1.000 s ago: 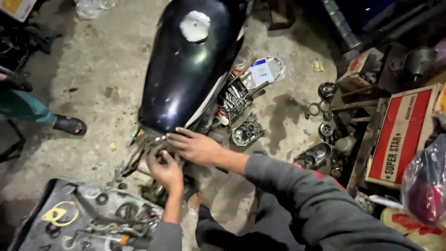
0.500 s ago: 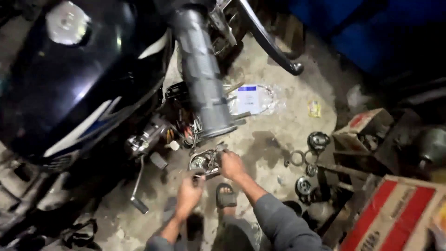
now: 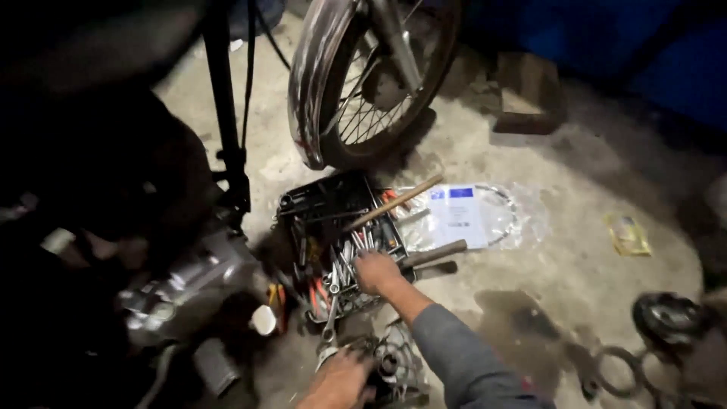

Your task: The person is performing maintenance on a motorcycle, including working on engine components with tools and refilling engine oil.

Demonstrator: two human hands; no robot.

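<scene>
While the right hand (image 3: pixel 376 273) digs curled fingers into the tool tray (image 3: pixel 303 203), a hammer handle (image 3: pixel 394 203) points up-right.

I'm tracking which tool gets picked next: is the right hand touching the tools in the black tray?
Touching. The head view shows the right hand reaching into the black tray, its fingers down among the wrenches with no gap visible.
</scene>
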